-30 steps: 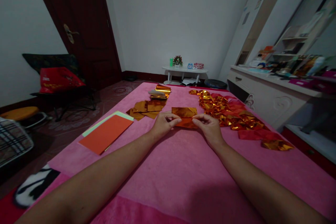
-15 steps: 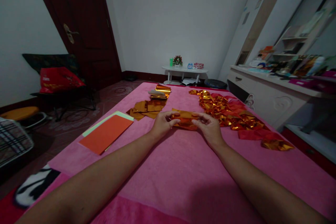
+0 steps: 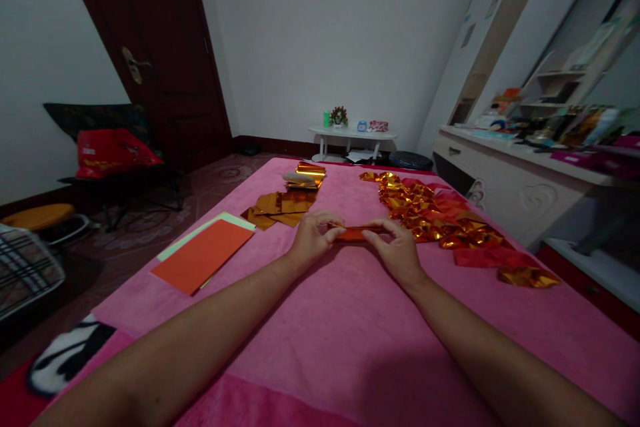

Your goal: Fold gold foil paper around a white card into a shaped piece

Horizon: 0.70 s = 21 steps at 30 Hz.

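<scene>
A small sheet of orange-gold foil paper (image 3: 353, 234) lies folded into a narrow strip on the pink blanket (image 3: 320, 333). My left hand (image 3: 313, 240) pinches its left end and my right hand (image 3: 395, 247) pinches its right end, fingers pressed down on the fold. Both forearms stretch out over the blanket towards it.
Flat gold foil sheets (image 3: 280, 205) and a small foil stack (image 3: 305, 175) lie beyond my left hand. A long heap of folded gold and red pieces (image 3: 440, 220) runs along the right. Orange card on green paper (image 3: 203, 255) lies at the left. A white dresser (image 3: 520, 173) stands right.
The foil sheet, open and wider a second ago, has been folded over and flattened into a thin strip between my two hands. My hands stayed in place.
</scene>
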### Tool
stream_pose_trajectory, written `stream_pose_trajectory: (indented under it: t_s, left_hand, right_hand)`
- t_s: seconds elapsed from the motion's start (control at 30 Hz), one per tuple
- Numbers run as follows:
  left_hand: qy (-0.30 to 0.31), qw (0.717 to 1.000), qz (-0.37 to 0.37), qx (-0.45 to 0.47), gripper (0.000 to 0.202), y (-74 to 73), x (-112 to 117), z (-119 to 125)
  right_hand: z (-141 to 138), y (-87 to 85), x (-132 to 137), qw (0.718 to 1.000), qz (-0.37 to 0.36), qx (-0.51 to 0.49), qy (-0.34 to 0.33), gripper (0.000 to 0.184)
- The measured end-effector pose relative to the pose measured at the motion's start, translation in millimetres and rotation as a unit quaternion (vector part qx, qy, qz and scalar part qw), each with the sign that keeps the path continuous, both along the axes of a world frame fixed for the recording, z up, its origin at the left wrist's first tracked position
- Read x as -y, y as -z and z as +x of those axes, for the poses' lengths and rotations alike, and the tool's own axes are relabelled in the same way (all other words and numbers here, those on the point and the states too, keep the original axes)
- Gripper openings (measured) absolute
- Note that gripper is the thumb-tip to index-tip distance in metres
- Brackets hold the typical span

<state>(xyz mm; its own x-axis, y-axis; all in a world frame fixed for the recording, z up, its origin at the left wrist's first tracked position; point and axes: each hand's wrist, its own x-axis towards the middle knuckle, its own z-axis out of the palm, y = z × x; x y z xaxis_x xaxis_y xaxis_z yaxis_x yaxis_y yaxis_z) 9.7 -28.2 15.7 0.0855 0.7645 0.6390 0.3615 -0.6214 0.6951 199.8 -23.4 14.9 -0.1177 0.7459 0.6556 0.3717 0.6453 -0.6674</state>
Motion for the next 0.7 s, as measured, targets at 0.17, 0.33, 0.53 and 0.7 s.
stream_pose_trajectory:
  t_s: [0.17,0.33,0.53,0.7]
  left_hand:
    - [0.033,0.998,-0.049,-0.028,0.014,4.6,3,7]
    - [-0.009,0.995,0.029,-0.100,0.018,1.5,9,10]
    - [-0.021,0.982,0.082,-0.167,0.023,1.3,12,7]
    - [-0.051,0.977,0.067,-0.197,0.025,0.9,9,4]
  right_hand:
    - [-3,4.0,0,1.000,-0.016,0.023,-0.015,0.009]
    - [-4,-4.3,9,0.986,0.092,0.134,0.031,0.008]
    - [-9,-15.3,17,0.954,0.167,0.243,0.048,0.011]
    - [-4,-11.5,11,0.952,0.139,0.263,0.074,0.013]
